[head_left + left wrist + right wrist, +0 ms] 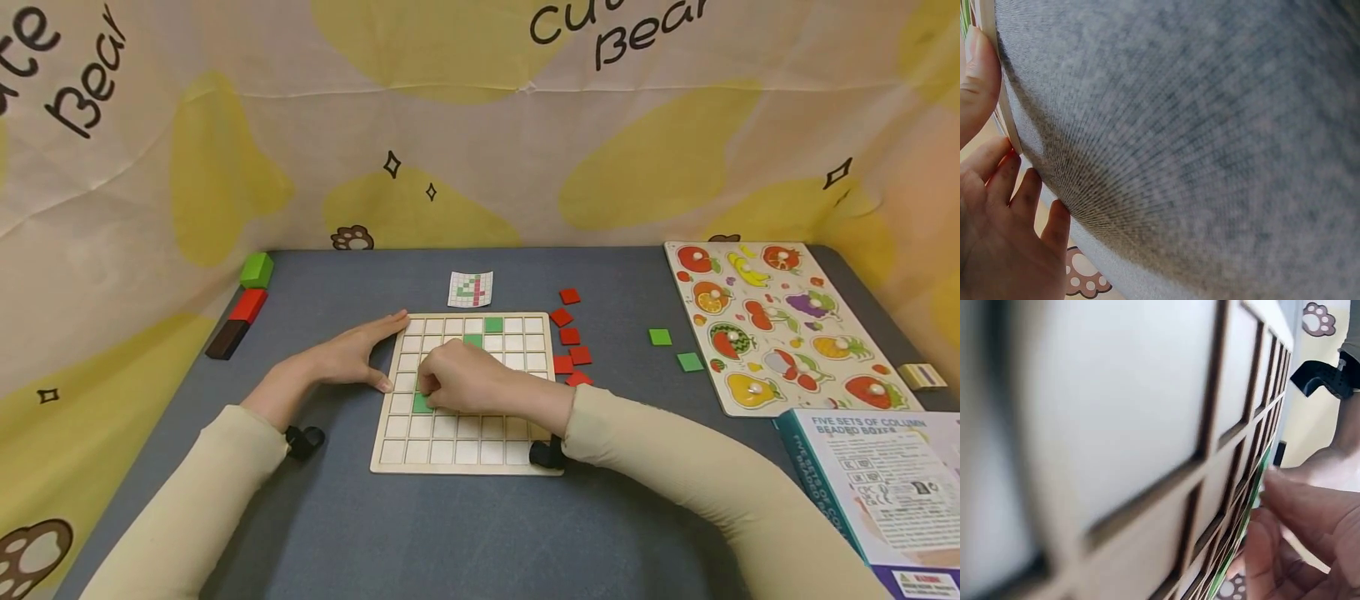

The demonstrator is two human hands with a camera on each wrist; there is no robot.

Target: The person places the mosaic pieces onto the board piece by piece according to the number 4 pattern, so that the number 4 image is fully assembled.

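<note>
The left hand [352,354] touches the grid board [467,452], grip wide. The right hand [465,379] curls near a green square [421,405]; I can't tell if it holds anything.

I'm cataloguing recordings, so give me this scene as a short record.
Left hand: touching the left edge of the board
Right hand: fingers curled over the board; grip unclear
Green tiles: three visible on the board, two loose to its right
Red tiles: six visible along the board's right edge
Card: beyond the board
Blocks: far left
Fruit puzzle: far right
</note>
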